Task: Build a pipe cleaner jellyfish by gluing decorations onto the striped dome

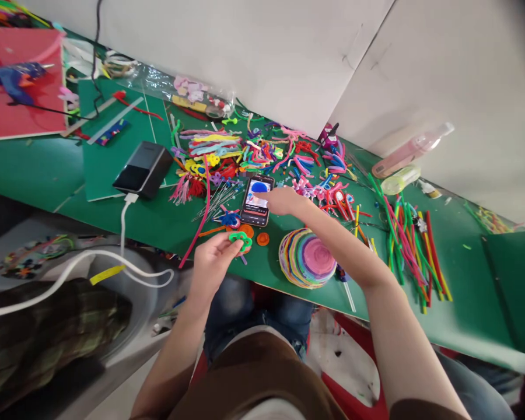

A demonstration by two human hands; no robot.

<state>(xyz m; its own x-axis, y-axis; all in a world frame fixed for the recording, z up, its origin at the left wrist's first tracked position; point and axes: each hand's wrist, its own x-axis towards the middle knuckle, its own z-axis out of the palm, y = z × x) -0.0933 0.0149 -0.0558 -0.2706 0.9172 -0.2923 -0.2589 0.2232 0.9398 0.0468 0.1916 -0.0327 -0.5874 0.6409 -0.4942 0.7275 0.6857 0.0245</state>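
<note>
My left hand (215, 256) pinches a green pipe-cleaner shape with loops (240, 240) above the table's near edge. With the index finger stretched out, my right hand (285, 201) reaches over a phone (257, 211), its fingertip at the lit screen; the other fingers look curled and hold nothing visible. Orange coiled discs (263, 239) lie just below the phone, and a blue fuzzy piece (228, 219) sits to its left. Under my right forearm is a round, rainbow-striped coiled piece (304, 259), partly covered by the arm.
Piles of coloured pipe cleaners (214, 143) spread behind the phone. More long stems (413, 251) lie at right. A black power bank (143, 169) with a white cable (122, 224) stands at left. A blue glue gun (15, 81) rests on a red board (24, 116). Bottles (413, 151) lie by the wall.
</note>
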